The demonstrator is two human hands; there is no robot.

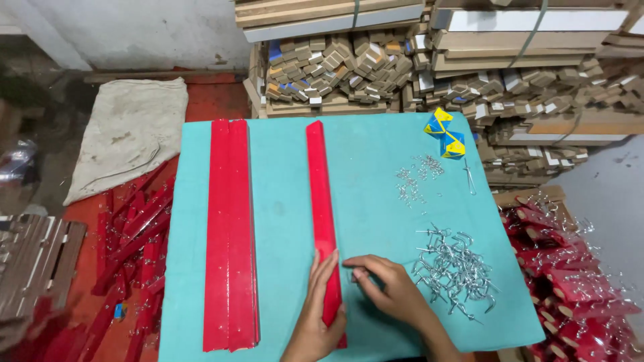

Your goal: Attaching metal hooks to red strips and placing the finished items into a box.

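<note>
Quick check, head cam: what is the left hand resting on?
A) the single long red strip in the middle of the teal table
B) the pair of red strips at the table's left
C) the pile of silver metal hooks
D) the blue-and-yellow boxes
A: the left hand lies flat along the near end of the single long red strip on the teal table, away from the pile of silver metal hooks.
</note>
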